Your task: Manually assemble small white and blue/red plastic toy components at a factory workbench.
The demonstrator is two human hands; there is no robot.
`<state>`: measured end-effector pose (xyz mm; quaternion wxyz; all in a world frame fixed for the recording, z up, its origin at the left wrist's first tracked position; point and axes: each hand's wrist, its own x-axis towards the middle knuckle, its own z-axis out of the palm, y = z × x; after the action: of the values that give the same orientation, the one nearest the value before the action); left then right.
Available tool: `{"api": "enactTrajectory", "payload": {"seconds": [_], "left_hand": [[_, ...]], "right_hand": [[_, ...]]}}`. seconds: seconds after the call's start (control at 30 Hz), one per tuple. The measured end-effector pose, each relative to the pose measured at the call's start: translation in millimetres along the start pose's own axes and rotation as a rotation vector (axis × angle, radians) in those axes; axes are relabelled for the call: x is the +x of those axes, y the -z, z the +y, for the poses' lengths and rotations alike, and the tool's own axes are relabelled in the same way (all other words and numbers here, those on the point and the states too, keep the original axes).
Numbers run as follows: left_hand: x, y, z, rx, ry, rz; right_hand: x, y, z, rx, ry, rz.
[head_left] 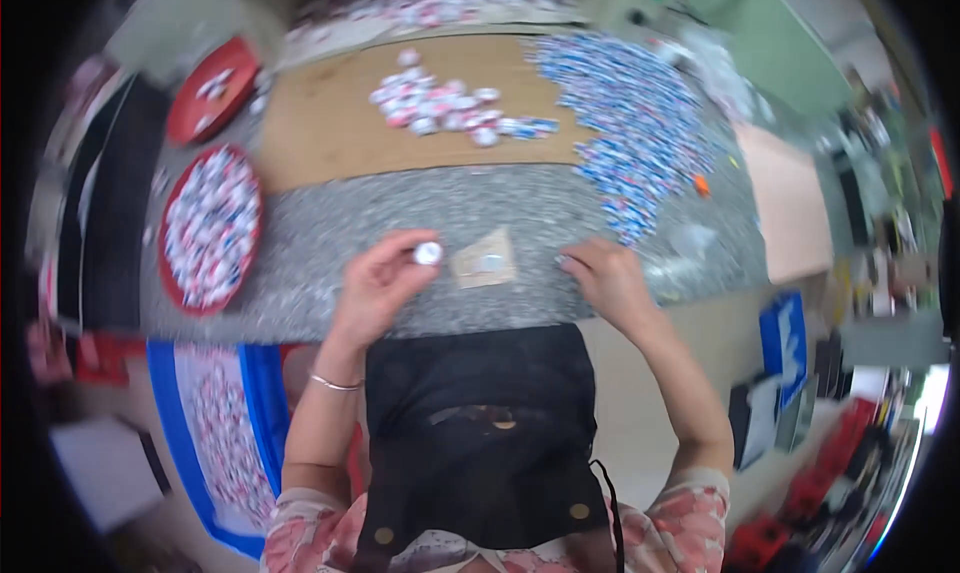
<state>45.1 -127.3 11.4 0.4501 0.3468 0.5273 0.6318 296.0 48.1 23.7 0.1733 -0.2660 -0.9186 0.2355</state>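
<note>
A grey speckled table carries a red tray of badges; the left hand pinches a small round badge, the right hand rests loosely open, empty, beside a clear packet.

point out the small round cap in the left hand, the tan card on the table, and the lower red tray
small round cap (428,254), head view, its white top face
tan card (484,260), head view, its middle
lower red tray (254,235), head view, right rim
</note>
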Motion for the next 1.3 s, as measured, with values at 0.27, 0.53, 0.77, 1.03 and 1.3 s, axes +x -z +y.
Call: {"api": "enactTrajectory", "payload": {"seconds": [0.27,0.53,0.77,1.03,1.3], "left_hand": [[-41.6,-7.7,-23.2,-0.15,-0.038,0.132],[-32.0,-0.1,-17.4,-0.006,-0.1,0.166],[-33.0,-7.1,-23.5,0.333,-0.248,0.194],[-17.6,-32.8,-35.0,0.481,-0.35,0.208],[-12.6,-35.9,-29.9,0.353,-0.436,-0.022]], "right_hand": [[38.1,-19.9,-57.0,0.017,0.217,-0.131],[58.8,-32.9,-60.3,-0.218,0.355,-0.252],[60.8,-29.4,-58.7,-0.12,0.346,-0.242],[39.5,-27.1,-60.6,0.49,-0.168,-0.166],[28.8,-16.2,-71.1,0.821,-0.434,-0.268]]}}
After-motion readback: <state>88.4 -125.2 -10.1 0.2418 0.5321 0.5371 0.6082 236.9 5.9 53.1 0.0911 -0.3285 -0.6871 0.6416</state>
